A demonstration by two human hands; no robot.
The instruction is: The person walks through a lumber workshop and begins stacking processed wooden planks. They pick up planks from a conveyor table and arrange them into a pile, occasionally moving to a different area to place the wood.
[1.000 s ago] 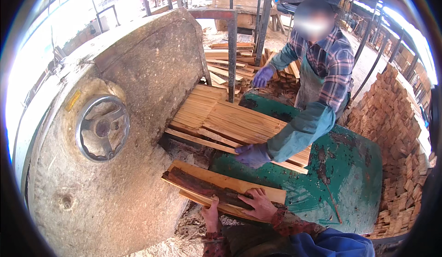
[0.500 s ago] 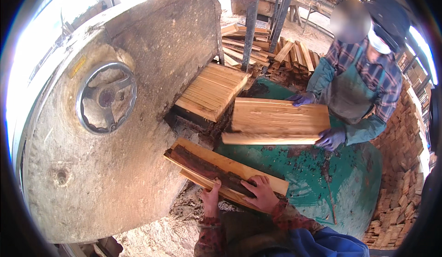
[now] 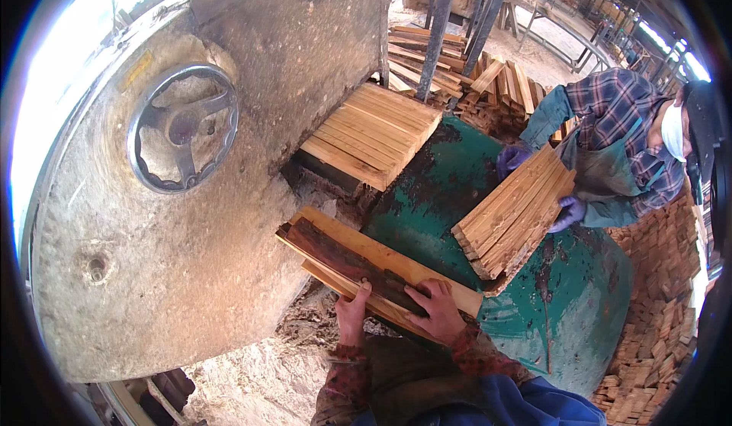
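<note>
In front of me is a short stack of wooden boards [image 3: 393, 257], lying slantwise, with a dark bark-edged board [image 3: 329, 256] on its near side. My left hand [image 3: 353, 313] grips the near edge, thumb on top and the other fingers hidden underneath. Farther right, my right hand [image 3: 438, 309] is closed over the bark-edged board, fingers bent across its top. Across the green metal table [image 3: 557, 311], a co-worker in purple gloves [image 3: 568, 214] holds a tilted bundle of boards [image 3: 515, 216].
At the left stands a big dusty machine housing with a metal handwheel [image 3: 183, 127]. A block of boards [image 3: 374, 132] sticks out beside it. Behind a metal post [image 3: 436, 41] lie loose boards [image 3: 427, 56]. Stacked wood pieces [image 3: 656, 311] line the right; sawdust [image 3: 252, 376] covers the floor.
The co-worker has leaned right and turned the bundle from lying crosswise to a slant, drawing it away from the machine. My hands keep the same grip on the boards. The view has shifted slightly.
</note>
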